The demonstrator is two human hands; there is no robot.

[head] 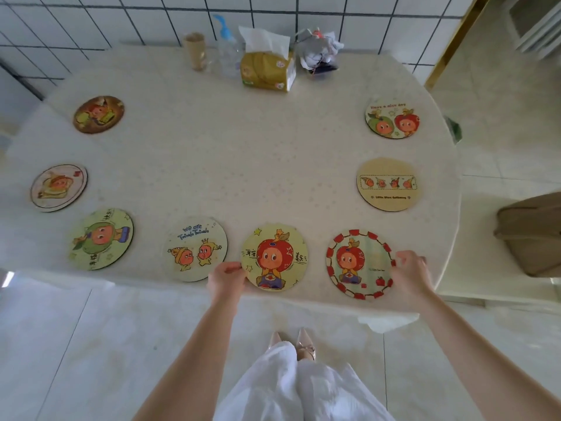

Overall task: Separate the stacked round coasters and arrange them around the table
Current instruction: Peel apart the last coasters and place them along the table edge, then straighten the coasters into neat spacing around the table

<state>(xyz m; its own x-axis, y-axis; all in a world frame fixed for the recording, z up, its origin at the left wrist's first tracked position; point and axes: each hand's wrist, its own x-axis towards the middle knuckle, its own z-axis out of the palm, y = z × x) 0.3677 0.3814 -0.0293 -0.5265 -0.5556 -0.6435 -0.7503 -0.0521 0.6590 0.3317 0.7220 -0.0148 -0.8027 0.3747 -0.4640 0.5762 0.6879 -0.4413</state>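
Note:
Several round cartoon coasters lie flat and apart around the pale table (243,165). My left hand (227,276) pinches the left edge of the yellow apple-head coaster (274,257) at the near edge. My right hand (409,273) touches the right rim of the red-bordered coaster (359,264), fingers curled beside it. A "we are" coaster (195,249) and a green-head coaster (101,238) sit to the left. Two more coasters (58,187) (98,114) line the left side. On the right lie the tan coaster (388,184) and the "Have a nice day" coaster (392,119).
At the table's far edge stand a brown cup (195,50), a clear pump bottle (226,45), a yellow tissue box (268,66) and a crumpled bag (318,51). A brown seat (531,232) is on the right. A tiled wall runs behind.

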